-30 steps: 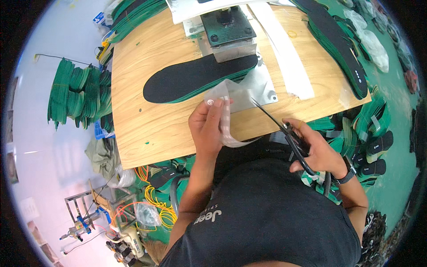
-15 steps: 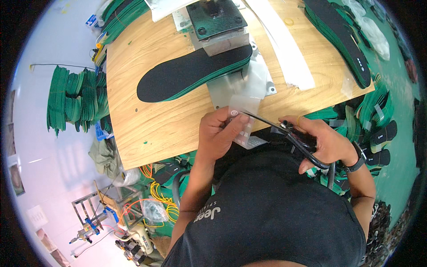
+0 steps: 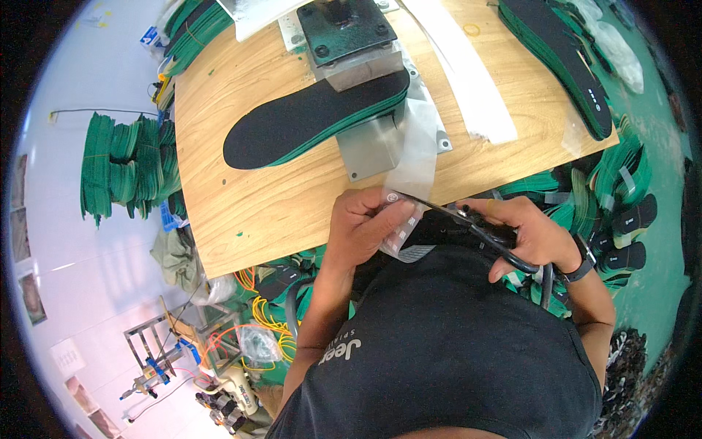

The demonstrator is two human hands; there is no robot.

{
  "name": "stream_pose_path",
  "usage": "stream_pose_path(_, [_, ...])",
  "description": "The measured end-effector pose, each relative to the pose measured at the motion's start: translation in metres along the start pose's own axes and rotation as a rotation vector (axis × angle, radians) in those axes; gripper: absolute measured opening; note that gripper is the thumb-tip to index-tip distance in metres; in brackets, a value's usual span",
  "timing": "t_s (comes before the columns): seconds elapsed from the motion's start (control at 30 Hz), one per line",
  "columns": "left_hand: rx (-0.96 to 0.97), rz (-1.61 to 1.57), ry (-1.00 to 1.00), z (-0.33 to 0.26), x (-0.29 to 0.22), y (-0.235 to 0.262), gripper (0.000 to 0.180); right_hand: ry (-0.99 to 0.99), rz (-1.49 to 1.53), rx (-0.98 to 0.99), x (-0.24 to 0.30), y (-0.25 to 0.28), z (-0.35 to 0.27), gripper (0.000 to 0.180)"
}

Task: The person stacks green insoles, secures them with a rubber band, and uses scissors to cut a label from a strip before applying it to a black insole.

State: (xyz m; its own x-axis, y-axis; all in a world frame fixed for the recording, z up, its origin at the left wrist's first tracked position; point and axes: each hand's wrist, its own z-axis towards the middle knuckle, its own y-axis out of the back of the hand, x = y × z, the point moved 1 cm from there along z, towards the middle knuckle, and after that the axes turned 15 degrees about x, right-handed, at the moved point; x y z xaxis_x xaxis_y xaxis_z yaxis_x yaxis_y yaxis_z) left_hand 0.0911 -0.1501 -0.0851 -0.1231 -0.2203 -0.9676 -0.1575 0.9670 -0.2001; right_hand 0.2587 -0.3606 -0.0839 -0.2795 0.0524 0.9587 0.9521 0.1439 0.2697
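The clear film strip [image 3: 409,157] has been drawn off the wooden table [image 3: 241,205] edge toward the body over 1 second; cutting position reached. Left hand [image 3: 362,227] pinches its lower end. Right hand [image 3: 523,230] grips closed black scissors [image 3: 468,219], blade tips touching the film beside the left fingertips

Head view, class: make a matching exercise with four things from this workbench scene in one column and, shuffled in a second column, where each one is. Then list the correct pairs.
Things
1. scissors
2. clear plastic strip
3. black insole with green edge
4. stack of insoles

Places
A. under the dark metal block
B. gripped by the left hand
C. in the right hand
D. at the wooden table's far right edge

Pairs: 1-C, 2-B, 3-A, 4-D
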Motion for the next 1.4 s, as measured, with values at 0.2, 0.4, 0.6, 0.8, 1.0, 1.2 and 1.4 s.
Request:
stream_pose_path(0.2, [0.129,0.107,0.023,-0.003,0.007,-0.004,0.012,-0.031,0.058,0.020,0.005,-0.007,-0.001,0.092])
stream_pose_path(0.4, [0.119,0.377,0.051,-0.016,-0.004,0.013,0.009,-0.135,-0.131,-0.059,0.016,-0.005,-0.036,0.072])
stream_pose_path(0.6, [-0.128,0.819,-0.326,0.019,0.003,0.008,0.013,-0.341,-0.377,-0.667,0.012,0.042,-0.025,0.057])
stream_pose_path(0.8, [0.549,0.539,-0.299,0.028,0.005,-0.056,0.018,-0.343,-0.915,-0.766,-0.048,0.118,0.005,0.051])
stream_pose_path(1.0, [-0.009,0.127,-0.178,0.018,-0.008,-0.025,0.022,0.094,-0.979,-0.808,0.016,0.069,0.023,0.041])
stream_pose_path(1.2, [-0.240,0.101,-0.420,0.023,-0.004,-0.025,0.027,0.174,0.710,-0.363,0.014,-0.023,0.069,0.020])
stream_pose_path(1.4, [0.111,-0.323,-0.404,0.016,-0.025,-0.012,0.038,0.298,1.038,-0.131,0.015,-0.019,0.085,0.016])
